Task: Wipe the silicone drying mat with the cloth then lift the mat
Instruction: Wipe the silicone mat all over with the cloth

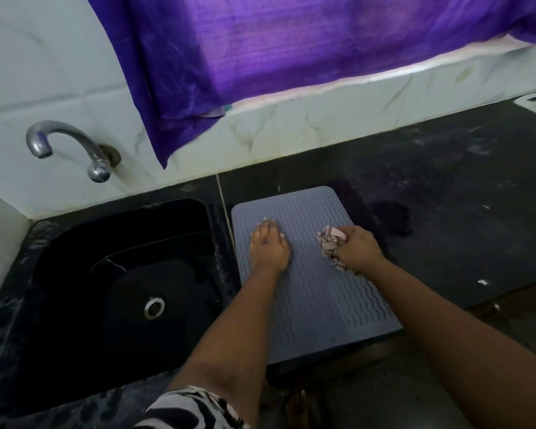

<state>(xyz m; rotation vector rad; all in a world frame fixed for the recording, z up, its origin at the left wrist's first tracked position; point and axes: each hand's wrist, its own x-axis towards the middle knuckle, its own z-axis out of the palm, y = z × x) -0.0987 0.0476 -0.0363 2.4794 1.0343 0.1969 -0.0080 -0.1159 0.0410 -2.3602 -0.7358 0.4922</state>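
Silicone drying mat [316,305]: flat on dark counter, long axis 12 to 6 o'clock. Left hand [268,247]: fingers straight, pressing mat centre. Right hand [358,249]: clenched on bunched cloth [330,244], seemingly touching mat at 3 o'clock of left hand.

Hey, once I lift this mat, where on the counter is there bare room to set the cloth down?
Bare dark counter stretches right of the mat, back to the tiled wall. Crowded: the mat holds your left hand and your right hand gripping the cloth; the sink borders it left.
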